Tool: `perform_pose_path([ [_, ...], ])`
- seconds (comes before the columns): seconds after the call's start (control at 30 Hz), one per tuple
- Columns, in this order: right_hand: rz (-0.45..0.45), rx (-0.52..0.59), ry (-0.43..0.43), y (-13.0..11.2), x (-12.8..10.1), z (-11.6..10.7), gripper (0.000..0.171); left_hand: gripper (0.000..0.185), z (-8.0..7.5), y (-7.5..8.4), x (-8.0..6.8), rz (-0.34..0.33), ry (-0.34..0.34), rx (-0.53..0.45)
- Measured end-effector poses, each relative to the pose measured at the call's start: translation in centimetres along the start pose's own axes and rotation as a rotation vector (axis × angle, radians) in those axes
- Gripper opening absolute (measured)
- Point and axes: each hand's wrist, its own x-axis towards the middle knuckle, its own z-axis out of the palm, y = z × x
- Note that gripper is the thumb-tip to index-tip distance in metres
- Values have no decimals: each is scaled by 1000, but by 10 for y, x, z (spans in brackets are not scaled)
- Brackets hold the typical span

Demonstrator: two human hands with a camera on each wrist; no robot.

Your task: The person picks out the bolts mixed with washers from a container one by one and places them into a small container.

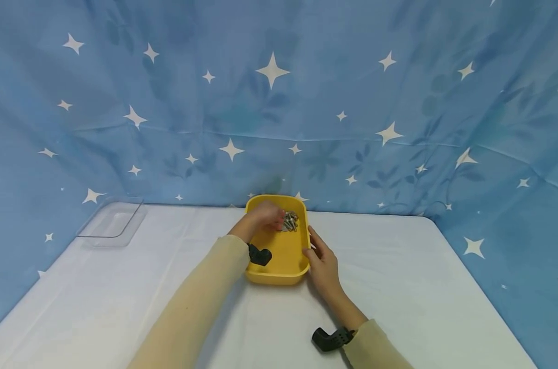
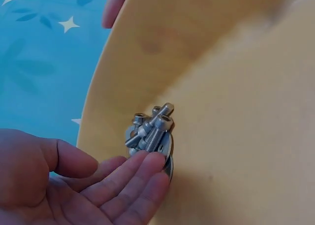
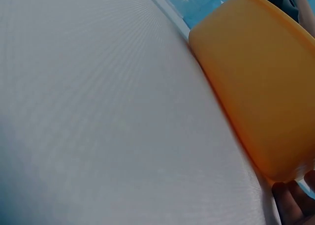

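Note:
A yellow tray (image 1: 279,274) stands on the white table near its far edge. Inside it, at the far end, lies a small heap of silver bolts and washers (image 1: 290,221). My left hand (image 1: 266,215) reaches into the tray, and in the left wrist view its straight fingertips (image 2: 150,167) touch the bolts and washers (image 2: 150,130) from below. My right hand (image 1: 322,256) rests against the tray's right outer wall with fingers relaxed. In the right wrist view, the tray's outer wall (image 3: 256,77) fills the upper right and one fingertip (image 3: 290,205) shows at the bottom corner.
A clear plastic tray (image 1: 112,221) sits at the table's far left corner. A blue star-patterned cloth (image 1: 279,102) hangs behind and around the table. White tabletop (image 1: 421,287) spreads to the left and right of the yellow tray.

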Motion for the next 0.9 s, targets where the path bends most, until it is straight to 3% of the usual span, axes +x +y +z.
perform_pose_path([
  [0.23,-30,14,-8,-2,-1,4,58,28,6,-1,0,24,27,77],
  [0.6,-38,0,0,-1,0,2,57,25,21,-5,11,32,111,47],
  [0.9,-25,12,-3,1,0,-1,57,21,30,-2,17,66,133,25],
])
